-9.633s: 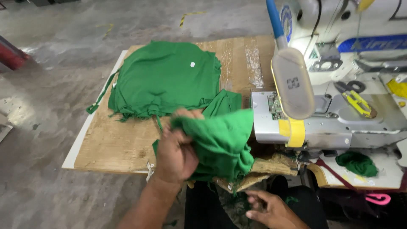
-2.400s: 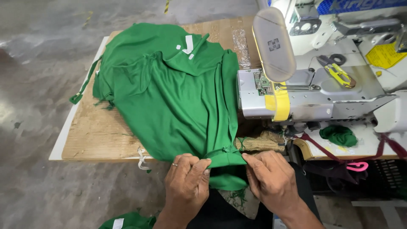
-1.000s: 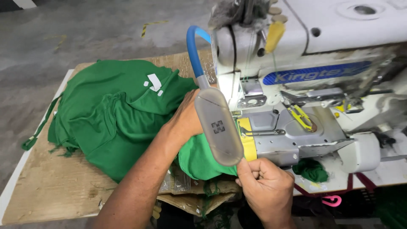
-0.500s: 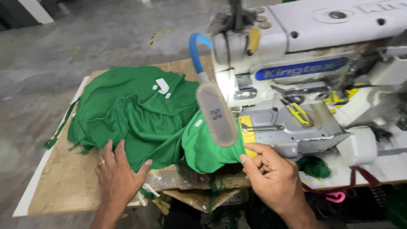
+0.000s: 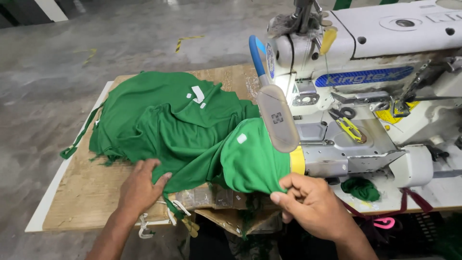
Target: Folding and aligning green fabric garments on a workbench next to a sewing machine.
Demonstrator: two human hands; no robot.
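Two hands at work on one green garment (image 5: pixel 183 130), heaped across a brown board (image 5: pixel 82 192) beside a sewing machine.

Far left: narrow green strip (image 5: pixel 79 139) trailing off the heap toward the board's left edge. Bare brown board along the near left corner, white margin at its left edge.

Left hand (image 5: pixel 139 185) palm down at the board's near edge, fingers spread and flat, fingertips pressing the lower fold of the garment; not closed on anything. White cords (image 5: pixel 159 216) hanging off the near edge just beside the wrist.

Centre: bulk of the garment bunched on the board from near the left edge to the right edge, small white labels (image 5: pixel 196 94) showing on top near the far side. Clear plastic wrap (image 5: pixel 207 197) and a torn cardboard flap beneath the fold at the near edge.

Right of centre: one end of the garment drawn over the machine's arm, touching a yellow band (image 5: pixel 297 160). Grey lamp head (image 5: pixel 277 118) on a blue stalk hanging over that part.

Right hand (image 5: pixel 313 204) below the machine's arm, thumb and fingers pinched on the garment's hem at its near right corner.

Right: white sewing machine (image 5: pixel 385 53), yellow-handled snips (image 5: pixel 350 127) lying on its bed, green scrap (image 5: pixel 362 188) on the white table below, pink loop (image 5: pixel 382 222) at the near edge.
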